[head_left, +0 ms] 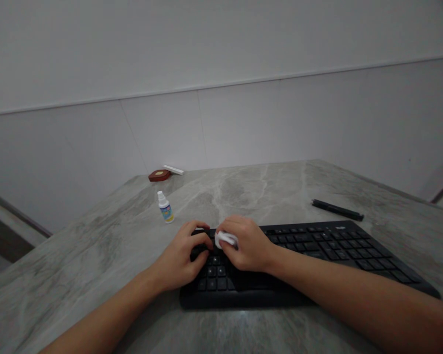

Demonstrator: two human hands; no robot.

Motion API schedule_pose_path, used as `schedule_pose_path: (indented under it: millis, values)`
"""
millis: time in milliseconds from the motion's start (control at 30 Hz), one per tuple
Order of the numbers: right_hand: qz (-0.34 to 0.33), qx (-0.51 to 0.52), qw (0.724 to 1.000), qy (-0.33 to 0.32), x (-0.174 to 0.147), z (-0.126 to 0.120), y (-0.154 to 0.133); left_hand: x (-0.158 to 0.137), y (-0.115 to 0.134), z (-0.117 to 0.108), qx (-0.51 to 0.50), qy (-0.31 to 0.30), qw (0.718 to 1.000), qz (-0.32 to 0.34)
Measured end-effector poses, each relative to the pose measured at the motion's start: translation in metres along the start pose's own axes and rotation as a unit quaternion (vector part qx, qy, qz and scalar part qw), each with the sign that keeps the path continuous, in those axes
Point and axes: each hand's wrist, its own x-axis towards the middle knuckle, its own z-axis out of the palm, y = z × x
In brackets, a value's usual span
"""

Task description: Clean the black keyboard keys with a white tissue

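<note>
A black keyboard (299, 246) lies at a slant on the marbled table. At its left end, my left hand (180, 255) curls its fingers around the upper left corner, with the thumb and index finger over the keys. My right hand (249, 246) is closed on a folded white wipe (227, 240), which it presses against the upper left keys. The two hands are close together but apart. Keys beneath my right hand and forearm are hidden.
A small white spray bottle (166, 208) with a colourful label stands left of the keyboard. Behind it lie a reddish-brown case (159, 175) and a white flat strip (173, 169) by the wall. A black pen-like stick (337, 209) lies beyond the keyboard at right.
</note>
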Motion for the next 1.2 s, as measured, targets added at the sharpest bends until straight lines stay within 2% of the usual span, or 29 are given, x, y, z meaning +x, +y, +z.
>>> schedule_pose_path:
  millis: [67, 200, 333, 467, 600, 700, 767, 900, 1000, 1133, 1200]
  values:
    - [0.015, 0.001, 1.000, -0.003, 0.0005, -0.0011, 0.0021, 0.0008, 0.0016, -0.0007, 0.003, -0.001, 1.000, 0.011]
    - [-0.020, -0.014, 0.997, -0.067, 0.0004, 0.0002, 0.0042, 0.0020, 0.0029, -0.0008, 0.003, 0.004, 1.000, 0.027]
    - [-0.018, -0.040, 0.997, -0.065, 0.0000, 0.0005, 0.0032, 0.0009, 0.0015, -0.0008, 0.003, 0.013, 0.999, 0.035]
    - [-0.059, -0.016, 0.994, -0.091, 0.0008, -0.0018, 0.0043, 0.0009, 0.0016, -0.0017, 0.000, 0.024, 0.998, 0.050]
    - [-0.029, -0.036, 0.996, -0.074, 0.0006, -0.0018, 0.0057, 0.0018, 0.0048, -0.0028, -0.006, 0.030, 0.995, 0.099]
    - [-0.042, -0.023, 0.994, -0.099, 0.0008, -0.0015, 0.0052, 0.0018, 0.0077, -0.0036, -0.010, 0.015, 0.992, 0.124]
    - [-0.036, -0.020, 0.993, -0.108, 0.0014, -0.0016, 0.0045, 0.0020, 0.0092, -0.0040, -0.010, 0.010, 0.992, 0.128]
    - [0.013, -0.014, 0.997, -0.074, 0.0026, -0.0018, 0.0052, 0.0031, 0.0104, -0.0039, -0.014, 0.001, 0.991, 0.131]
    - [0.004, 0.033, 0.995, -0.094, 0.0031, -0.0013, 0.0078, 0.0034, 0.0103, -0.0040, -0.018, -0.007, 0.992, 0.125]
    - [0.030, 0.025, 0.997, -0.071, 0.0030, -0.0002, 0.0104, 0.0033, 0.0104, -0.0046, -0.022, -0.009, 0.992, 0.122]
    - [0.010, 0.033, 0.997, -0.075, 0.0027, 0.0000, 0.0104, 0.0034, 0.0107, -0.0045, -0.025, -0.011, 0.992, 0.122]
